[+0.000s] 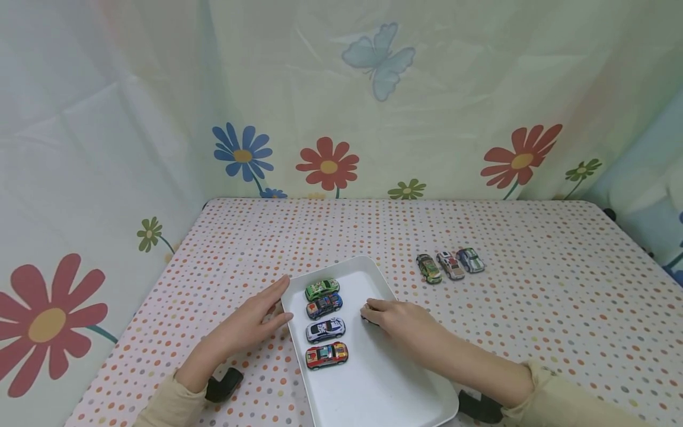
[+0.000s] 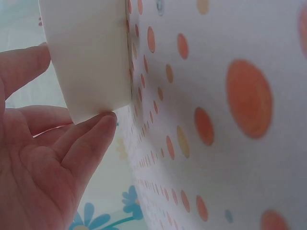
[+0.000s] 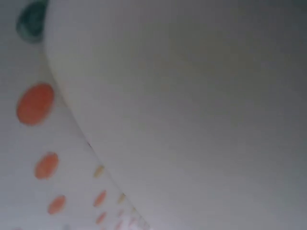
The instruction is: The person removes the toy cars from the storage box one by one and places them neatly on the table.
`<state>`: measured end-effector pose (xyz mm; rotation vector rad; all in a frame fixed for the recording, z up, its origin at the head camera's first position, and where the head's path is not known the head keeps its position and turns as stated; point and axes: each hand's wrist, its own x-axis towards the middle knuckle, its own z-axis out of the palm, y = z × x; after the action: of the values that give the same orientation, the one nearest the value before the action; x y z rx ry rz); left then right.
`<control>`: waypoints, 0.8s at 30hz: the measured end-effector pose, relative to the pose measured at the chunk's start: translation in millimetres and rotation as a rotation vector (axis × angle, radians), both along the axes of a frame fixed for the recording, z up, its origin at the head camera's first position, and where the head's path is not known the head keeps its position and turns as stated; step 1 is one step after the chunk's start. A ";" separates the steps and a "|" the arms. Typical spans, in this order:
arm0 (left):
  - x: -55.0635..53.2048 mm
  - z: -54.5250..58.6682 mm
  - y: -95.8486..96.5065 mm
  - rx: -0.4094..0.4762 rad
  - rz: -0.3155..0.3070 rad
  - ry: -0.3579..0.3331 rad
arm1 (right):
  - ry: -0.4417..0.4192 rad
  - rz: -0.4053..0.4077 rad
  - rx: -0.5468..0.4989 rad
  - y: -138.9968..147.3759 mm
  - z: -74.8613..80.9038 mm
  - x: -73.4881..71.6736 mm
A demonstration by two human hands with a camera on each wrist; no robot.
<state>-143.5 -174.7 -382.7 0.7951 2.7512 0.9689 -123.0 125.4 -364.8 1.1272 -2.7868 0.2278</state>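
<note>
My right hand (image 1: 408, 326) reaches over the white tray (image 1: 373, 391) and pinches a toy car (image 1: 369, 321), which is mostly hidden under the fingers. My left hand (image 1: 242, 323) holds the tray's far left corner, thumb on the side wall and fingertips round the corner. The left wrist view shows this left hand (image 2: 53, 158) against the tray's outer wall (image 2: 88, 52). Along the tray's left side sit a green toy car (image 1: 322, 289), a dark blue one (image 1: 324, 306), a white one (image 1: 325, 330) and a red-and-yellow one (image 1: 326, 355). Only the tray's wall (image 3: 182, 120) shows large in the right wrist view.
To the right behind the tray, three more toy cars stand side by side on the dotted tablecloth (image 1: 533, 284): a green-and-brown car (image 1: 429, 268), a white-and-red car (image 1: 450, 265) and a white-and-green car (image 1: 471, 260). A flowered curtain (image 1: 427, 118) hangs along the table's far edge.
</note>
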 end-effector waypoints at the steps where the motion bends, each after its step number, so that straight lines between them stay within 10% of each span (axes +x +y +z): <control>1: -0.2 -0.2 -0.1 -0.001 0.001 0.002 | -0.009 -0.005 -0.019 1.0 2.2 -0.3; 10: -1.1 -1.4 -0.6 0.000 -0.001 -0.007 | -0.049 -0.068 -0.233 22.6 15.5 -8.7; 24: -0.9 0.2 -0.1 -0.009 0.003 -0.012 | 0.000 -0.387 -0.360 98.7 26.3 -32.4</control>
<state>-144.4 -174.8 -382.5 0.7818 2.7454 0.9580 -155.4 224.1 -338.5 0.4980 -2.7372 0.6495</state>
